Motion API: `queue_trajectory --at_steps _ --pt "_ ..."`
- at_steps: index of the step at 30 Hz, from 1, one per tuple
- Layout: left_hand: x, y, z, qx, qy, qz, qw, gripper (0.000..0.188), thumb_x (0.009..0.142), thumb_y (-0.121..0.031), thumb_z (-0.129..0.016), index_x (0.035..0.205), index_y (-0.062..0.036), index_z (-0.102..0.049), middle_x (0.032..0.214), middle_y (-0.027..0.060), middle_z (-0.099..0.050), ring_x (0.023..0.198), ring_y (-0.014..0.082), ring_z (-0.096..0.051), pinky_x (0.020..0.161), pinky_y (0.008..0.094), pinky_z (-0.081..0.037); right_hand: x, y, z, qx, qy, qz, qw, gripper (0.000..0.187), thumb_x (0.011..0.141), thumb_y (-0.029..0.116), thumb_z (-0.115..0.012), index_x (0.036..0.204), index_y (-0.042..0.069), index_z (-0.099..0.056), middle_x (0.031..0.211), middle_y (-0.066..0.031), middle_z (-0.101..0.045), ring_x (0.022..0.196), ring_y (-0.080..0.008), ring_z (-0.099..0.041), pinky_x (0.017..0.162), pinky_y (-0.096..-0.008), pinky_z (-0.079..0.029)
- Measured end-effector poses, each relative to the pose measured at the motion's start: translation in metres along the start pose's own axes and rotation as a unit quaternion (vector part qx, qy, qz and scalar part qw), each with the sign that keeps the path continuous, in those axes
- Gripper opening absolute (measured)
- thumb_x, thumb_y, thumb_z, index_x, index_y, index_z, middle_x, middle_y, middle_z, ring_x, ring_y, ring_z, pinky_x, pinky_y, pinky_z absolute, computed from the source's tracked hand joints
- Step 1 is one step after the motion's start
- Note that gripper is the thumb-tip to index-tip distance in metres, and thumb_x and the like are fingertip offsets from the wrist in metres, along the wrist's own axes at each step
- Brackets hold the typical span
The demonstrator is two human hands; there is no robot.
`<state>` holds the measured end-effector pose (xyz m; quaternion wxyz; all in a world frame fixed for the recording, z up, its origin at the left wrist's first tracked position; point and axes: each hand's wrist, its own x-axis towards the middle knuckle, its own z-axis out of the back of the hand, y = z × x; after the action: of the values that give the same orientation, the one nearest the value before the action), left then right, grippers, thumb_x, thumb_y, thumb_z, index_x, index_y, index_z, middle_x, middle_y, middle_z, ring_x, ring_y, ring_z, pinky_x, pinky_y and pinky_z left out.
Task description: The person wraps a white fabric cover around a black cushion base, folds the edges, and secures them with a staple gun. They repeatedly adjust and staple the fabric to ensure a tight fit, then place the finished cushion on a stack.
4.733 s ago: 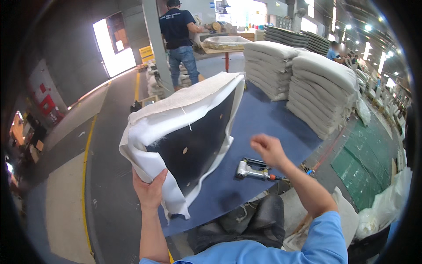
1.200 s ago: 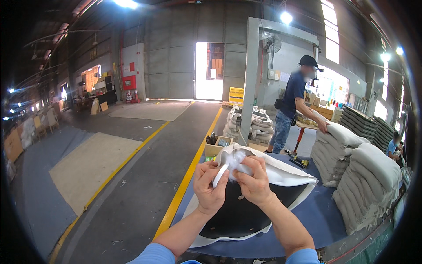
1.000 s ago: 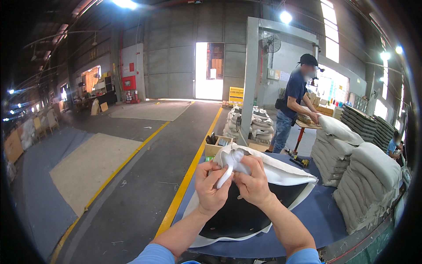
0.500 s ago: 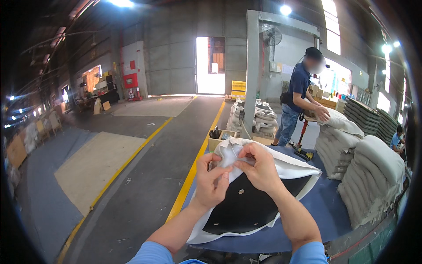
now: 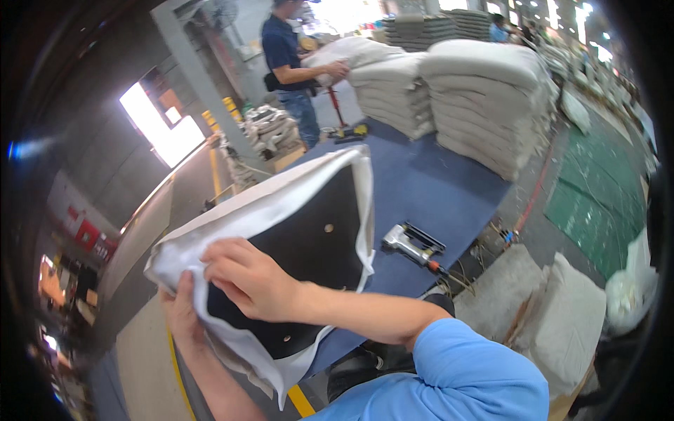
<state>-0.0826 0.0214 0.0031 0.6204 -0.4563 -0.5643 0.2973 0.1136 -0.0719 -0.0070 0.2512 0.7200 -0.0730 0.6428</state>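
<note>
A cushion panel has a black board [image 5: 309, 235] with round holes as its underside. White fabric [image 5: 232, 217] wraps over its edges, loose along the rim. It lies tilted over the left part of the blue table. My left hand [image 5: 184, 316] grips the fabric at the panel's left corner, thumb on top and the other fingers hidden beneath. Just beside it, my right hand [image 5: 256, 281] is closed with curled fingers at the fabric's inner edge, above the board. On the table to the right, a silver-and-black staple gun [image 5: 413, 244] lies apart from both hands.
Stacks of grey-white cushions [image 5: 484, 98] line the table's far side. A yellow-and-black tool [image 5: 351, 132] lies on the blue table [image 5: 449, 179] near a co-worker [image 5: 291, 70], whose hands rest on a cushion. A hose [image 5: 460, 281] trails from the staple gun. A wrapped bundle [image 5: 565, 323] stands at right.
My view has swung right and down, bringing the staple gun into sight. Both hands remain on the fabric, now at the panel's left corner, with my right forearm reaching across the board.
</note>
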Motion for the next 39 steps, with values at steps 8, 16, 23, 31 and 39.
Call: queue_trajectory --at_steps 8,16,23,31,39 --pt "0.003 0.014 0.025 0.005 -0.081 0.015 0.997 0.056 0.099 -0.019 -0.080 0.146 0.0031 -0.058 0.131 0.0137 -0.072 0.111 0.0223 -0.073 0.094 0.0373 -0.061 -0.234 -0.088 0.238 -0.492 0.106 -0.415 0.758 0.021 0.081 0.001 -0.070 0.102 0.002 -0.067 0.108 -0.0222 -0.067 0.107 -0.0436 -0.064 0.092 -0.0528 -0.052" --pt "0.001 0.003 -0.009 0.019 -0.064 -0.001 0.998 0.047 0.091 -0.012 -0.085 0.134 -0.0031 -0.068 0.118 0.0079 -0.076 0.105 0.0173 -0.072 0.093 0.0335 -0.058 -0.262 -0.121 0.286 -0.563 0.236 -0.518 0.600 0.040 0.083 0.006 -0.074 0.120 -0.002 -0.060 0.120 -0.0296 -0.066 0.119 -0.0488 -0.064 0.103 -0.0568 -0.052" --pt "-0.011 -0.012 -0.004 0.020 -0.054 -0.021 0.998 0.058 0.088 -0.013 -0.088 0.138 -0.0008 -0.061 0.122 0.0094 -0.073 0.108 0.0167 -0.070 0.096 0.0331 -0.057 -0.216 -0.088 0.264 -0.405 0.117 -0.592 0.687 0.051 0.076 0.013 -0.087 0.120 0.005 -0.062 0.111 -0.0190 -0.075 0.103 -0.0359 -0.074 0.090 -0.0481 -0.056" --pt "-0.005 -0.020 -0.004 0.039 -0.022 -0.001 0.999 0.069 0.086 -0.015 -0.090 0.144 -0.0015 -0.055 0.130 0.0113 -0.068 0.119 0.0194 -0.066 0.104 0.0360 -0.053 -0.063 0.013 0.172 -0.007 0.157 -0.464 0.872 0.066 0.080 0.003 -0.089 0.143 0.004 -0.067 0.112 -0.0096 -0.076 0.106 -0.0171 -0.070 0.096 -0.0318 -0.054" --pt "-0.009 -0.021 -0.016 0.052 0.031 -0.041 0.997 0.075 0.085 -0.012 -0.088 0.148 -0.0043 -0.049 0.135 0.0113 -0.065 0.124 0.0218 -0.065 0.107 0.0373 -0.052 0.029 0.056 0.064 0.081 0.242 -0.255 0.933 0.079 0.082 0.001 -0.091 0.153 0.002 -0.057 0.126 -0.0143 -0.076 0.110 -0.0165 -0.072 0.100 -0.0311 -0.054"
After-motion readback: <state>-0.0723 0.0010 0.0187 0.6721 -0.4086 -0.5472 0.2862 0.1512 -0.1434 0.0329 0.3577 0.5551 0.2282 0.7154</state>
